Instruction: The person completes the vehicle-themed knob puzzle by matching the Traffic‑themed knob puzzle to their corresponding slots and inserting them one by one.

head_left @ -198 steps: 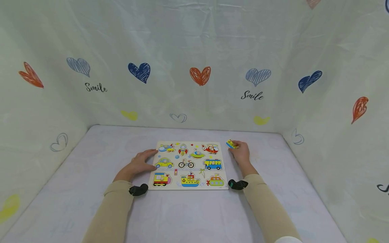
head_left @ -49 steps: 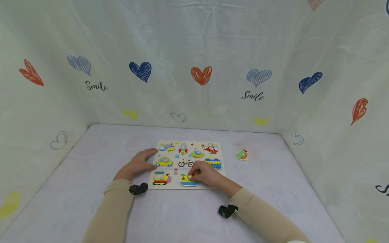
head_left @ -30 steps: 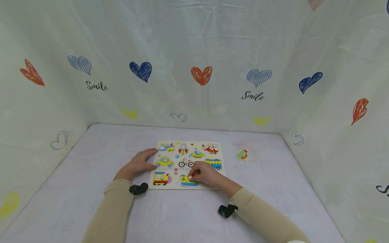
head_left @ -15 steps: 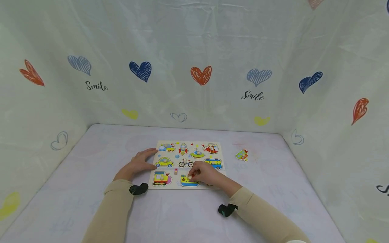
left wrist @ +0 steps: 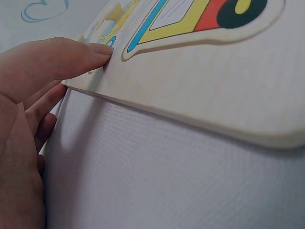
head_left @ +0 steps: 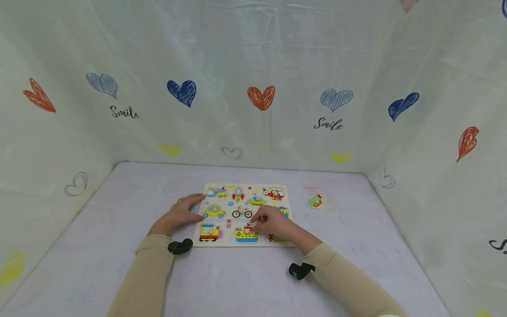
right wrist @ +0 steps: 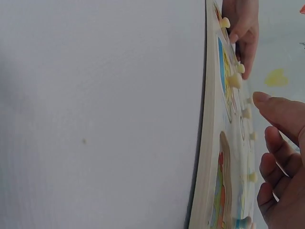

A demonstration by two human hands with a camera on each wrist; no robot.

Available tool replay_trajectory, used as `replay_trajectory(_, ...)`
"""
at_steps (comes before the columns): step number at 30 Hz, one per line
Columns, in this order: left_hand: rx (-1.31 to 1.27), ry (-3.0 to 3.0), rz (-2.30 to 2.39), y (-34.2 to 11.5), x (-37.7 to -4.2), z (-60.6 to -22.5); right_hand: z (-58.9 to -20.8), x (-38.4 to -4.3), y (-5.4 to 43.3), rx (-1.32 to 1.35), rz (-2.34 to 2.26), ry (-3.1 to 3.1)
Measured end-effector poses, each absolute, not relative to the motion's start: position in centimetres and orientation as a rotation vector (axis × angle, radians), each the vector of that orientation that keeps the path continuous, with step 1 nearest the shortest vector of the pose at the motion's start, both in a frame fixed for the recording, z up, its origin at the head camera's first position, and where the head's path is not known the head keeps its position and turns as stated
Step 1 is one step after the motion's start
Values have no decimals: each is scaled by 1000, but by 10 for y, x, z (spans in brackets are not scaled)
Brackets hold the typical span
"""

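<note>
A wooden peg puzzle board (head_left: 228, 241) with vehicle pieces lies on the table. My left hand (head_left: 180, 213) rests at its left edge; in the left wrist view the thumb (left wrist: 78, 59) is on the board's top face, the other fingers by the edge. My right hand (head_left: 275, 223) hovers over the lower right part. Just left of its fingertips, the ship piece (head_left: 244, 237) sits in its slot. The right wrist view shows the right thumb and fingers apart from the ship's knob (right wrist: 235, 80), holding nothing. A submarine piece (head_left: 314, 201) lies loose, right of the board.
On the board, the train (head_left: 208, 233), car (head_left: 214, 212) and helicopter (head_left: 273, 193) are among several seated pieces. The submarine's recess (right wrist: 220, 191) shows a printed picture. A white curtain (head_left: 218, 53) with hearts stands behind the table (head_left: 233, 281).
Several seconds ago my right hand held the ship piece right of the board. It carried it to the slot, pinched its knob there, and has now let go, shifting slightly right. Left hand stays still.
</note>
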State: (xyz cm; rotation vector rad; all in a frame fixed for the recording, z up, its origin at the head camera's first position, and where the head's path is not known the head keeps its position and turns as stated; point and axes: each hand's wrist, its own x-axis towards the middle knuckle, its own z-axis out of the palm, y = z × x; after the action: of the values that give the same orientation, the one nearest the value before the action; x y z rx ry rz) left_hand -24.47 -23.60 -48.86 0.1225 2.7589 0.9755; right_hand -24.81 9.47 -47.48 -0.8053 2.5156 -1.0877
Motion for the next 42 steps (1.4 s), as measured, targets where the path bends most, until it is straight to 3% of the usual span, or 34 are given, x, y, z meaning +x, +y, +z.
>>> replay_trajectory(42, 109, 2755, 970, -235, -245, -488, -481, -268, 227, -264, -1251, 2737)
